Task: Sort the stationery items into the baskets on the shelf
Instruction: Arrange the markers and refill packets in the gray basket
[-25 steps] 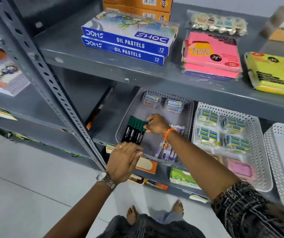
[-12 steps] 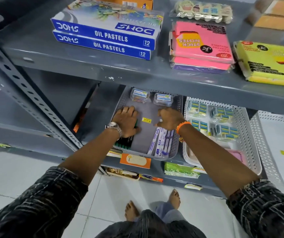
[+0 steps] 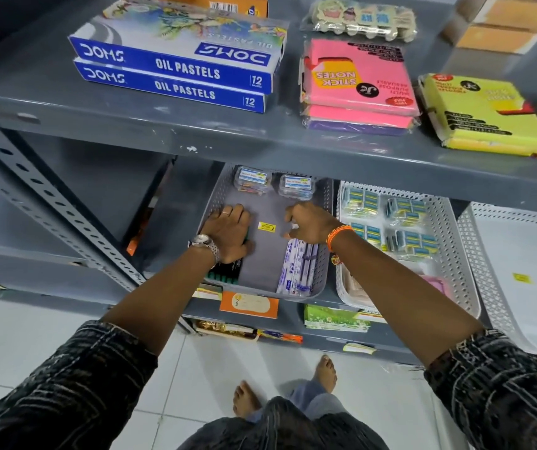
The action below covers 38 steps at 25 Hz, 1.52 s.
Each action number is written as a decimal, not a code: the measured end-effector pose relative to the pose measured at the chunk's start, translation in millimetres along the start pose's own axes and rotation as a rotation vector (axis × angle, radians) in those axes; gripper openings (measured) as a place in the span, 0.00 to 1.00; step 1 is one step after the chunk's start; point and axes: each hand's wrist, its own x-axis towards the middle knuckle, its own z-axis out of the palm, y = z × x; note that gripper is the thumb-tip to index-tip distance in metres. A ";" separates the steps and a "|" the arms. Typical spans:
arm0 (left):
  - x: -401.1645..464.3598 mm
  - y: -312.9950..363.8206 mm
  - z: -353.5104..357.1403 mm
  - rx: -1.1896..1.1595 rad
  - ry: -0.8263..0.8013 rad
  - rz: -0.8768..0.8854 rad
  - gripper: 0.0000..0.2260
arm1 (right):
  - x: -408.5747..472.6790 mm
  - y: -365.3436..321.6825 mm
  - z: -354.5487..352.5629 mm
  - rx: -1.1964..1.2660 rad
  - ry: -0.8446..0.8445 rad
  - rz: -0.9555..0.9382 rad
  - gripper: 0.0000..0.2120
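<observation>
Grey plastic forms the basket (image 3: 322, 196) in the middle of the lower shelf (image 3: 169, 228), and both hands are inside it. The left hand (image 3: 229, 233) lies flat, palm down, on a bundle of green-capped markers (image 3: 221, 278) along the basket's left wall; its grip is spread wide and pressing rather than closed round anything. The right hand (image 3: 309, 222) is loosely curled at the top end of the packets of pens (image 3: 296, 271) lying along the right side; whether its fingers pinch a packet or only nudge it, I cannot tell. Two small clear boxes (image 3: 273, 185) sit side by side at the back wall, and a yellow price sticker (image 3: 267, 226) shows on the bare floor of the basket between the hands.

Much looks sorted already, as I judge it. The grey basket has three kinds of item in separate zones, and the white basket (image 3: 448, 241) just beside it on the right is filled with blue-and-yellow packs (image 3: 400, 222), with pink pads (image 3: 437, 284) near its front. A second white basket (image 3: 520, 287) at the far right is nearly bare, holding only a yellow sticker. Oil pastel boxes (image 3: 176, 69), pink sticky notes (image 3: 354, 79) and yellow sticky notes (image 3: 484, 115) lie loose on the upper shelf, so these probably still need a basket. The step in hand seems to be straightening the markers and pens.
</observation>
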 end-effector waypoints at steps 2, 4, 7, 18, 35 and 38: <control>-0.8 6.1 -7.1 -0.031 0.059 -0.009 0.28 | 1.3 4.3 -8.5 0.014 0.002 0.001 0.16; 1.4 25.9 -15.7 -0.262 0.107 -0.018 0.26 | 4.0 9.6 -15.4 -0.041 -0.022 0.017 0.09; 8.6 63.0 -24.5 -0.548 -0.128 -0.102 0.24 | 6.1 7.9 -18.4 -0.109 -0.103 0.029 0.06; 8.4 84.0 -21.8 -0.784 -0.376 -0.219 0.21 | 10.1 2.2 -15.1 -0.191 -0.104 -0.055 0.17; -3.2 90.4 -29.7 -0.858 -0.358 -0.246 0.23 | -2.8 2.3 -29.5 -0.127 -0.103 -0.078 0.24; -6.8 85.7 -31.7 -0.867 -0.383 -0.283 0.25 | -23.3 13.0 -44.6 0.097 0.017 -0.064 0.23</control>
